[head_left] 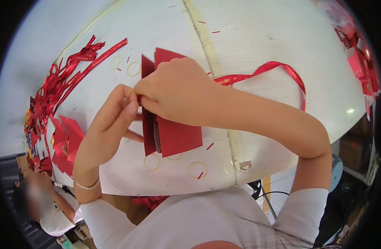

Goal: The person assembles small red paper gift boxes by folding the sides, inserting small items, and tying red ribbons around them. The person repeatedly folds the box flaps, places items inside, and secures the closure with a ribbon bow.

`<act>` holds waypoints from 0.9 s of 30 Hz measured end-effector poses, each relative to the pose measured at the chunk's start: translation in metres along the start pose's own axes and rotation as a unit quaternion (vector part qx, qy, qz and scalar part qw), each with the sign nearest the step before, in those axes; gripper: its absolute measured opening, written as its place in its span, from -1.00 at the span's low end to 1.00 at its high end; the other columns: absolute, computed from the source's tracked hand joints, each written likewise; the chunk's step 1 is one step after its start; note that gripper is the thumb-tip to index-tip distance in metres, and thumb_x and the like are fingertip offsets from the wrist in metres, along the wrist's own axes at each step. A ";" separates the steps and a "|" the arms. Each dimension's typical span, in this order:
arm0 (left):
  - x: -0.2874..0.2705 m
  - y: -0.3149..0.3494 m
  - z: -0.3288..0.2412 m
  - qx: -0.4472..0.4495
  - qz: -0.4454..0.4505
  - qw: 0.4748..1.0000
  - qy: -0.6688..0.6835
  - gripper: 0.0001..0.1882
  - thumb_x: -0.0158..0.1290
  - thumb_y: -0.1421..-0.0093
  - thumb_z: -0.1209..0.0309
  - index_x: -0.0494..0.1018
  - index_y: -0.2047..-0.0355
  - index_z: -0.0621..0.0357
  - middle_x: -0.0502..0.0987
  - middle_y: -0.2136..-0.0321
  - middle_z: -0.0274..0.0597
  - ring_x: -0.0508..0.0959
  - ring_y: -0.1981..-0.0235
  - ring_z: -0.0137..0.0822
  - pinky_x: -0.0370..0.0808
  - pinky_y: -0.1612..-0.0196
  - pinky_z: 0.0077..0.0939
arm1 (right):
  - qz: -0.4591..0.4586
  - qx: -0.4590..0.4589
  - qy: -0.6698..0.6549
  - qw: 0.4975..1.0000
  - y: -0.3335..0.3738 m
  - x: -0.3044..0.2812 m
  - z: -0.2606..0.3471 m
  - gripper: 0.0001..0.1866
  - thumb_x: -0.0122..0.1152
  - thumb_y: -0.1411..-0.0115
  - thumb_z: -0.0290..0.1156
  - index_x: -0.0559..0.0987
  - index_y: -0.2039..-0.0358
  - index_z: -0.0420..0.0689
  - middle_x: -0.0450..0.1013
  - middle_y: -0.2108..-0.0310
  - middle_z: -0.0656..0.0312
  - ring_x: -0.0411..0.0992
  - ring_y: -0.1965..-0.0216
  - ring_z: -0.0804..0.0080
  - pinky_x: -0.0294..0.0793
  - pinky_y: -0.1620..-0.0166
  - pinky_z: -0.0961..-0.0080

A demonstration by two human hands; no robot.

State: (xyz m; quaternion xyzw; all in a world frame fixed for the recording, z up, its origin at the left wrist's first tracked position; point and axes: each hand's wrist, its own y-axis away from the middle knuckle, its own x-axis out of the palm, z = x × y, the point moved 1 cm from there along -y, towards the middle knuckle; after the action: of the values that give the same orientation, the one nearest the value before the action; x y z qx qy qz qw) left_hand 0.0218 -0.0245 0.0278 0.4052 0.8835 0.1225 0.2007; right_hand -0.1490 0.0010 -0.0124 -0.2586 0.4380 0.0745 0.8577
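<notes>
A folded red card box (pixel 180 138) stands on the white table in front of me, its left side partly spread. My right hand (pixel 176 89) lies across the box, its fingers curled and closed at the left edge. There they meet the pinched thumb and forefinger of my left hand (pixel 109 126), whose other fingers reach beside the box. What the fingertips grip is too small and covered to make out. A red printed ribbon (pixel 296 76) curves out to the right from behind my right forearm.
A heap of red ribbons (pixel 51 93) lies at the left, with an opened red card piece (pixel 68 141) nearer me. Several thin yellow rubber bands (pixel 197 169) and red scraps dot the table. More red packets (pixel 362 68) lie far right. A person (pixel 53 207) sits at lower left.
</notes>
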 end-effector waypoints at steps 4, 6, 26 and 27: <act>-0.020 -0.008 -0.001 0.038 0.060 0.993 -0.091 -0.73 0.01 -0.19 0.39 0.19 0.18 0.14 0.33 0.21 -0.21 0.49 0.26 -0.36 0.54 0.33 -0.45 | -0.068 -0.084 -0.024 0.994 0.017 0.003 -0.012 -0.85 0.15 -0.03 -0.36 0.57 0.33 0.01 0.34 0.78 0.24 0.29 0.74 0.25 0.28 0.59 0.39; -0.029 -0.020 0.004 0.182 -0.014 0.950 -0.255 -0.38 0.27 0.10 0.40 0.22 0.05 0.10 0.32 0.09 -0.19 0.38 0.02 -0.22 0.39 0.04 -0.21 | -0.065 -0.102 -0.083 0.989 0.024 0.002 -0.018 -0.78 0.14 -0.06 -0.38 0.58 0.24 0.04 0.37 0.75 0.23 0.27 0.74 0.27 0.26 0.58 0.41; 0.024 -0.057 -0.008 0.381 0.027 0.839 -0.388 -0.62 0.18 0.03 0.20 0.39 0.26 0.12 0.42 0.51 -0.18 0.45 0.46 -0.15 0.36 0.40 -0.33 | 0.260 0.253 -0.159 0.918 0.013 -0.119 0.020 -0.75 0.07 -0.18 -0.30 0.62 0.31 -0.20 0.39 0.38 0.31 0.31 0.63 0.62 0.29 0.54 0.69; 0.026 -0.054 -0.011 0.318 0.039 0.866 -0.385 -0.63 0.18 0.02 0.20 0.38 0.28 0.13 0.43 0.52 -0.17 0.45 0.47 -0.14 0.37 0.40 -0.33 | 0.280 0.247 -0.149 0.915 0.009 -0.117 0.023 -0.75 0.08 -0.18 -0.30 0.61 0.32 -0.21 0.40 0.37 0.31 0.31 0.63 0.62 0.30 0.53 0.69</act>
State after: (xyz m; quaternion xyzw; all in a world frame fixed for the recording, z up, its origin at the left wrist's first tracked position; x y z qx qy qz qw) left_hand -0.0343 -0.0402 0.0101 0.4958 0.7109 -0.3227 0.3803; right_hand -0.2062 0.0323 0.0878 0.1093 0.3645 0.2386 0.8935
